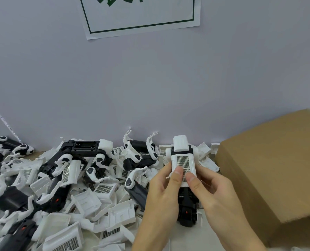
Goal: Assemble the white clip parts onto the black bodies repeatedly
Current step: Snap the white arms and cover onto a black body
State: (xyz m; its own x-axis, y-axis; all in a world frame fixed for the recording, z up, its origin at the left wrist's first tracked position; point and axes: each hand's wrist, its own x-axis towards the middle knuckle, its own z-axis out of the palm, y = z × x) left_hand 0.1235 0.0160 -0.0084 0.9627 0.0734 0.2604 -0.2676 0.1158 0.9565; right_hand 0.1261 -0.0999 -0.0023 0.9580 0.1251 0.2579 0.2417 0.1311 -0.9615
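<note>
Thumbs of left hand (164,189) & right hand (211,189) are pressed on white clip part (182,164), fingers curled round black body (186,205) held upright betw. them, just beside cardboard box (270,171). Pressure should be kept even, both sides, till clip is seated flush; tilting is prob. to be avoided.

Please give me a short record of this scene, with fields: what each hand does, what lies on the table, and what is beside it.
left hand: left hand holds the black body, thumb pressing the white clip part
right hand: right hand holds the same piece, thumb on the white clip part
table: pile of loose white parts mixed with black bodies
right side: cardboard box
wall: paper sign, text cut off
</note>
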